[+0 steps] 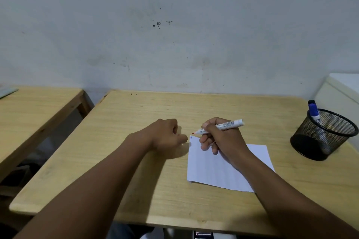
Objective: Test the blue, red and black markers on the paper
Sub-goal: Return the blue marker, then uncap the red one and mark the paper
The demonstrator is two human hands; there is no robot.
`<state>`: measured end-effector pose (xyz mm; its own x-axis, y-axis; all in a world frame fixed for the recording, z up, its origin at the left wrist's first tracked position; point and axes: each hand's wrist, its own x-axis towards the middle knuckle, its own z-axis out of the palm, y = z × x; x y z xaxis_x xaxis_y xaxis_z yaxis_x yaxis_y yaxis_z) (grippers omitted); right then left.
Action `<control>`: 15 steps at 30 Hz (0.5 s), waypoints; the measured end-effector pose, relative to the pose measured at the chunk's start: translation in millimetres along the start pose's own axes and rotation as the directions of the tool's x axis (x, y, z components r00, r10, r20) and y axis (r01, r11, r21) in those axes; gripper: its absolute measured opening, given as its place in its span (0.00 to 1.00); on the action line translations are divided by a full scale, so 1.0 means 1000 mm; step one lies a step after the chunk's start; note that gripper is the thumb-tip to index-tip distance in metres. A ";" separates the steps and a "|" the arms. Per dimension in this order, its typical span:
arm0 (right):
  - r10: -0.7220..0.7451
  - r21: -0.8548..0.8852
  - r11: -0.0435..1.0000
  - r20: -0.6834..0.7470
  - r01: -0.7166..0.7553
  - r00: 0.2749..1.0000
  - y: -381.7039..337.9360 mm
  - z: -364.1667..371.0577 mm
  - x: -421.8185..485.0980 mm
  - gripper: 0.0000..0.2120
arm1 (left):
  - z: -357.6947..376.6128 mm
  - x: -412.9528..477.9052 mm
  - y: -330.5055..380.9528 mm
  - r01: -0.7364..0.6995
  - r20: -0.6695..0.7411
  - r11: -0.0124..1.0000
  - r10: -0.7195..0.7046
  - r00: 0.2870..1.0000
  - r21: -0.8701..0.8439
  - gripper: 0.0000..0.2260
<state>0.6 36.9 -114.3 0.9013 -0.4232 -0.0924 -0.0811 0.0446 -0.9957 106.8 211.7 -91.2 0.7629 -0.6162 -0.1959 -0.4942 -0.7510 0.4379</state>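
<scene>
My right hand (219, 137) grips an uncapped white marker (227, 125) with a red tip, held nearly level. The tip hovers just above the far left corner of the white paper (211, 170). A small blue mark (191, 137) sits at that corner. My left hand (167, 136) is closed in a fist beside the paper's left edge; whether it holds the cap is hidden. A blue-capped marker (314, 111) stands in the black mesh cup (320, 137) at the right. I cannot see a black marker clearly.
The paper lies on a light wooden table (136, 180) against a pale wall. A second wooden table (38, 106) stands to the left across a gap. A white cabinet (342, 91) is at the far right, behind the mesh cup.
</scene>
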 end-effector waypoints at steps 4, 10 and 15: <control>-0.008 0.016 1.000 -0.025 0.008 1.000 0.001 0.000 0.000 0.08 | -0.006 -0.001 0.007 0.048 0.076 0.999 -0.049 0.996 0.013 0.26; -0.037 -0.068 0.997 -0.011 0.036 0.999 0.001 0.001 -0.001 0.07 | -0.002 -0.002 0.015 0.035 0.088 0.993 -0.045 0.995 0.116 0.24; -0.061 -0.163 0.985 -0.025 0.056 0.998 0.007 0.008 -0.002 0.09 | -0.002 -0.004 0.017 0.060 0.108 0.992 -0.071 0.992 0.109 0.24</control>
<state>1.9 45.4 -121.3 0.8935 -0.4480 -0.0314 -0.0985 -0.1274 -0.9869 96.7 201.8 -80.9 0.7467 -0.5830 -0.3201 -0.4904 -0.8077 0.3272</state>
